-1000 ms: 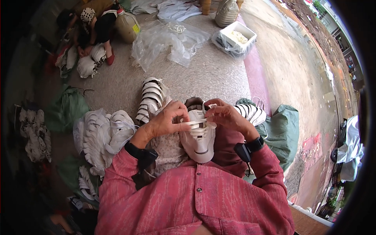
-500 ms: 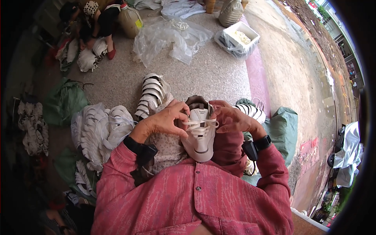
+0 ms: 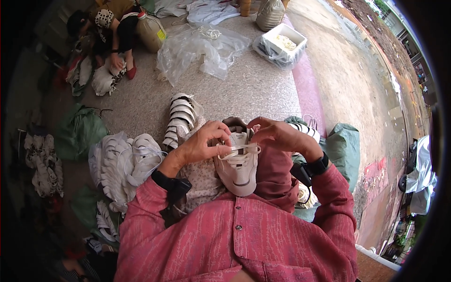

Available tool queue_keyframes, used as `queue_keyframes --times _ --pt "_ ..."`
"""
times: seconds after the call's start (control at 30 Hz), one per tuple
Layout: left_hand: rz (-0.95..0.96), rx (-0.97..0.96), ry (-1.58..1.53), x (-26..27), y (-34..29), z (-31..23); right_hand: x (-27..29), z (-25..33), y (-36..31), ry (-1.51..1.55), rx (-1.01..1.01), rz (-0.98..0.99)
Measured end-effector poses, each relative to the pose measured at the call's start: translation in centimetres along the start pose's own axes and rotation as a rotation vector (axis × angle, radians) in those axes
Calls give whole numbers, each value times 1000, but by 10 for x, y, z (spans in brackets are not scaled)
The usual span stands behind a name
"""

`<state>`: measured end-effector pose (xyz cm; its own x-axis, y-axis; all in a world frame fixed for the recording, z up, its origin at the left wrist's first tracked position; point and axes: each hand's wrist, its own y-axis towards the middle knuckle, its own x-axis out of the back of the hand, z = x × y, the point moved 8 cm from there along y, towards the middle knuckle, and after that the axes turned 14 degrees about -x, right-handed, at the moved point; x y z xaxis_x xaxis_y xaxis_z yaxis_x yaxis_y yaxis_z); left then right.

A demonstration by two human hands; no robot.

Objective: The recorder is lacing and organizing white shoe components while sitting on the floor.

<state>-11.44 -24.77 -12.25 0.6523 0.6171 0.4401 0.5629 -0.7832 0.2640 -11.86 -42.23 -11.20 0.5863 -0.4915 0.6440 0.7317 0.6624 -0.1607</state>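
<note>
A whitish lace-up sneaker (image 3: 241,181) rests on my lap between my legs, toe toward me and its brown-lined opening away. Flat cream shoelace (image 3: 238,160) crosses its front in rows, with a looser strand across the top near the tongue. My left hand (image 3: 203,143) is at the shoe's left side, thumb and index finger closing around the lace there. Over the right side of the opening, my right hand (image 3: 281,137) has its fingertips bent in a pinch at the lace. The fingers partly hide exactly where each strand is gripped.
Nested white shoe uppers (image 3: 127,162) lie at my left, with another striped stack (image 3: 180,117) ahead. A green sack (image 3: 342,152) sits at my right. Farther off are a clear plastic sheet (image 3: 199,49), a white foam box (image 3: 283,42), and a person (image 3: 110,35) handling shoe parts.
My right hand has risen and turned over the shoe's opening, its fingers drawing together. My left fingertips have shifted slightly right and up, over the lace. The view has shifted slightly.
</note>
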Motion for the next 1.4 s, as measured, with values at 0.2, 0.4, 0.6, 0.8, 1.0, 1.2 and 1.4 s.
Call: queue_keyframes --times 0.2,0.4,0.6,0.8,1.0,1.2,1.4 --pt "-101 177 -296 -11 9 21 -3 11 6 -205 122 -212" --pt "-104 134 -340 -22 12 33 -21 21 2 -599 192 -533" --pt "-57 207 -344 -24 13 39 -30 25 2 -717 90 -654" --pt "-40 211 -389 -30 14 43 -3 -2 3 -60 -110 -413" --pt "-4 231 -411 -36 13 50 -9 -15 4 -142 -139 -58" --pt "-15 273 -451 -36 14 47 -12 -10 9 -337 -124 -52" --pt "-15 334 -465 -33 11 46 -4 -3 5 27 -47 -31"
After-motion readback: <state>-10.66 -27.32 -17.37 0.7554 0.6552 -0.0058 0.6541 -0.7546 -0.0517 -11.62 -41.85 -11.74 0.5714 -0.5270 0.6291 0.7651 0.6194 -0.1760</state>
